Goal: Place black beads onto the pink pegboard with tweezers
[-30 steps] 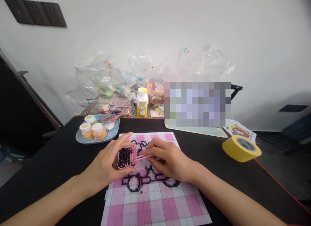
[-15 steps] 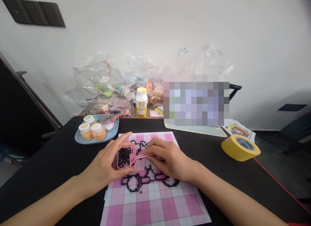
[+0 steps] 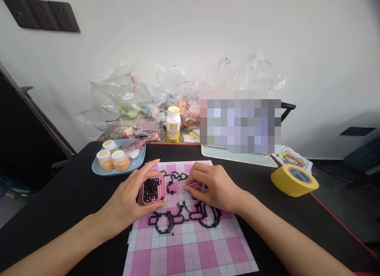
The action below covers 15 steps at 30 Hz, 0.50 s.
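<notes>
My left hand (image 3: 130,195) grips a small pink tray (image 3: 162,191) between thumb and fingers, tilted toward me. Black beads (image 3: 151,189) fill its left part, and pink ridges show at its right. Pinched in my right hand (image 3: 212,187) are pink tweezers (image 3: 186,185), their tips pointing left over the board; whether they hold a bead is too small to see. Under both hands lies a pink-and-white checked pegboard (image 3: 190,254). Black beads on it form outlines, among them two rounded shapes (image 3: 164,224) joined by a bar. My right hand covers part of the pattern.
A blue plate (image 3: 111,172) with three lidded jars (image 3: 120,161) and a plastic bag stands left. Behind are a white-and-yellow bottle (image 3: 173,125), plastic bags (image 3: 118,90) and a blurred-out panel (image 3: 240,123). A yellow tape roll (image 3: 292,181) and printed cards (image 3: 292,157) lie right.
My right hand has moved right and slightly up, taking the tweezers out of the tray to over the board. My left hand and the tray are almost still.
</notes>
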### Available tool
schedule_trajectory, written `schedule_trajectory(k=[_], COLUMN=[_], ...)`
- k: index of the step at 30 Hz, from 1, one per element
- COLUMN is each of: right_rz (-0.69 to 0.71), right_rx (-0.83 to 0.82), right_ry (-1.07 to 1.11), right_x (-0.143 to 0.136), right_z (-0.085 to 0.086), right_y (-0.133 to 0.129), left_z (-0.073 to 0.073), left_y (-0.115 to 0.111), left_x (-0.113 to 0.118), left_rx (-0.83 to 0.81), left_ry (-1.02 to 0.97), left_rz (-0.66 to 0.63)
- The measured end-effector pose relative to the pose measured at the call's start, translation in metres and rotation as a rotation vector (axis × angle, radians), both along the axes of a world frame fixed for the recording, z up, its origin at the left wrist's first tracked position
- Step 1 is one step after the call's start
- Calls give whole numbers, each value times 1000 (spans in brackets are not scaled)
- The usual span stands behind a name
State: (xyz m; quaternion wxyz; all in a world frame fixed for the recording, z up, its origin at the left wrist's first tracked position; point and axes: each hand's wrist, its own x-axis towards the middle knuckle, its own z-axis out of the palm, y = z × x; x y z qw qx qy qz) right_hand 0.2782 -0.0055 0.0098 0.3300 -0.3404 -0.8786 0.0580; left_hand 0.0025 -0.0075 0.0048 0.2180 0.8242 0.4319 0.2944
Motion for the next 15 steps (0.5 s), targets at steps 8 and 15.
schedule_trajectory(k=[8,15], right_rz=[-1,-2], right_rx=[0,16], right_ry=[-9,-16], right_x=[-1,-2], right_z=[-1,-3], right_y=[0,0], left_z=[0,1], left_y=[0,0], left_x=[0,0], left_rx=[10,21], left_ry=[-3,8], left_rz=[-9,-11])
